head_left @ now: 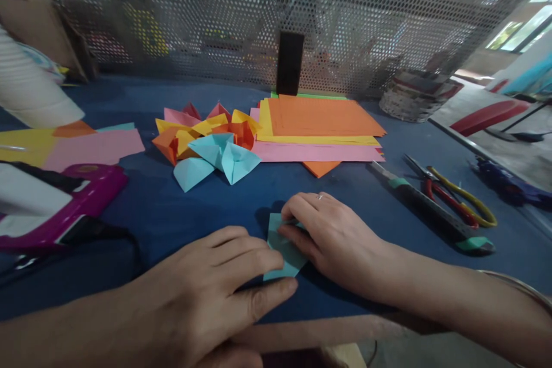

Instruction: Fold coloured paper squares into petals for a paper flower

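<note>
A small folded piece of light blue paper lies on the blue tabletop near the front edge. My right hand bends over its right side, thumb and fingers closed on the paper near the upper edge. From the left, my left hand reaches to the paper's lower left edge, fingers stretched out and resting against it, the thumb lower down. Both hands cover parts of the folds. Beyond them sits a cluster of folded paper shapes in light blue, orange, yellow and pink.
A stack of coloured paper sheets lies behind, with a black phone-like slab upright against the perforated metal panel. On the right are a utility knife and pliers. A purple glue gun with a cord lies left.
</note>
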`<action>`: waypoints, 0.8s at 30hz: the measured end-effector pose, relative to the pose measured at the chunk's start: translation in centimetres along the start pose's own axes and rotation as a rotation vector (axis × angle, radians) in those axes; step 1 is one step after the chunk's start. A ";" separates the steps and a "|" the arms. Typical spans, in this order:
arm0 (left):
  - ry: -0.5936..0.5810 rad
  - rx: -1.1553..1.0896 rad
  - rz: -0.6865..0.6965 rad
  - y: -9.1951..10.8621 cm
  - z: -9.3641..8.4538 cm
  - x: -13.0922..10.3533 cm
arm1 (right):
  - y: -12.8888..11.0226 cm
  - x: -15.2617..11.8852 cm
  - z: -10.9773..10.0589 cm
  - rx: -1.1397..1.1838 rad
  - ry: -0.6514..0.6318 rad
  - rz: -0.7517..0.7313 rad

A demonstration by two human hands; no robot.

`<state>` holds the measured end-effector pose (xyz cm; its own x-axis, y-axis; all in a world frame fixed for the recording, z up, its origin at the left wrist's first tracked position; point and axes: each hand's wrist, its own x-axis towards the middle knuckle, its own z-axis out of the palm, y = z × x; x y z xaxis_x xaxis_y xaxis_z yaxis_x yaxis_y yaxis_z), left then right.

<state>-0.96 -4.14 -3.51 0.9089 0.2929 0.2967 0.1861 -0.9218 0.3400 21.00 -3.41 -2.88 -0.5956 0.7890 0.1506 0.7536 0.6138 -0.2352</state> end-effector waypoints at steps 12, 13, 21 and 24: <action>-0.066 0.055 0.044 -0.1 -0.4 0.0 | 0.1 0.1 0.1 -0.024 -0.006 -0.005; -0.093 0.060 0.050 -0.1 -0.6 0.0 | 0.1 0.1 0.1 -0.027 -0.006 -0.004; 0.010 -0.021 0.121 -0.3 -0.3 -0.5 | 0.0 0.2 -0.1 -0.034 -0.023 -0.002; -0.031 -0.049 0.079 -0.2 -0.6 -0.4 | 0.0 0.2 -0.1 -0.024 -0.033 0.011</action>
<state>-1.63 -3.94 -3.15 0.9313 0.2110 0.2968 0.0956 -0.9281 0.3598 20.92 -3.24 -2.71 -0.5962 0.7944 0.1161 0.7661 0.6062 -0.2137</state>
